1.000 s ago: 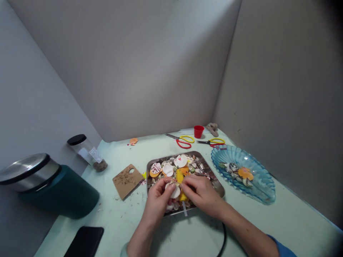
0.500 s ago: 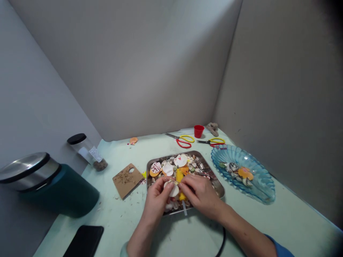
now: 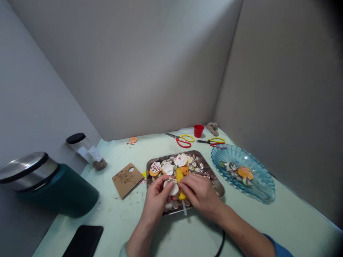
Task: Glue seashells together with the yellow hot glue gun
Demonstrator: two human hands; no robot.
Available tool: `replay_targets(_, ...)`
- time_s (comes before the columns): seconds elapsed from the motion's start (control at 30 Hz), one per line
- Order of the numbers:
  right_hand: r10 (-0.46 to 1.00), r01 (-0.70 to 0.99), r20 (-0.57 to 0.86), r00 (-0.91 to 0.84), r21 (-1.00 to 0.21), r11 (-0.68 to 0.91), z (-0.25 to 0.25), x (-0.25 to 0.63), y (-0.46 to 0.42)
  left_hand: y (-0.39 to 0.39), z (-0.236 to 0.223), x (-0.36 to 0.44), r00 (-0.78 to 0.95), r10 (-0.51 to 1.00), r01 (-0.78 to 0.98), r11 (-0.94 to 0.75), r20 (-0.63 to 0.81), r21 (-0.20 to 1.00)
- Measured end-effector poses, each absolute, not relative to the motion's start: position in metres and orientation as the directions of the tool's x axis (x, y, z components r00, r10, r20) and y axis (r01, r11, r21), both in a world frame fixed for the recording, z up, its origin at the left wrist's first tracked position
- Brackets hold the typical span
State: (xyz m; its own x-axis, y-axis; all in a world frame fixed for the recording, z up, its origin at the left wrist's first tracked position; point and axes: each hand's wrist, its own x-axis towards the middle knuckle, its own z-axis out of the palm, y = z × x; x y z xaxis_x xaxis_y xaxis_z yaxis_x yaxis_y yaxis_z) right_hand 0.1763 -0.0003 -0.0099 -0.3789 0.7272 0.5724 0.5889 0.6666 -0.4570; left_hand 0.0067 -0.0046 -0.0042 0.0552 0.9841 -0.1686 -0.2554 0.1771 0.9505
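My left hand (image 3: 158,194) pinches a round white shell (image 3: 173,190) between thumb and fingers, over a metal tray. Close beside it my right hand (image 3: 199,191) has its thumb and fingertips pressed together at the shell's right side; whatever they hold is too small or hidden to make out. Beneath and between the hands a yellow glue gun (image 3: 179,174) lies across the tray (image 3: 197,152), a translucent glue stick (image 3: 184,207) poking out over the near edge. Many shells fill the tray, among them a white one (image 3: 168,168) and a red-speckled one (image 3: 155,167).
At right is a blue glass dish (image 3: 259,185) with shells. Scissors (image 3: 184,140), pliers-like cutters (image 3: 211,142) and a red cup (image 3: 198,131) stand behind. Leftward are a brown card (image 3: 125,184), a jar (image 3: 88,151), a teal flask (image 3: 59,192) and a black phone (image 3: 83,242).
The white shell has turned slightly and shifted a little left in my left hand's fingers. My right hand has barely moved; the view has shifted slightly.
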Motion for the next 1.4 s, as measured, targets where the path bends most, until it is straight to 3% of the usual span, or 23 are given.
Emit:
replay_targets(0.27, 0.687, 0.565, 0.622, -0.376, -0.434, 0.701, -0.0074, 0.1779, -0.0027, -0.0041, -0.005, 0.0056, 0.031, 0.986, -0.212, 0.169, -0.166, 0.963)
replay_targets(1.4, 0.714, 0.553, 0.593, -0.372, -0.477, 0.684, -0.0058, 0.1799, -0.0045, -0.0032, -0.0111, 0.0019, 0.06, 0.987, -0.19, 0.157, -0.148, 0.969)
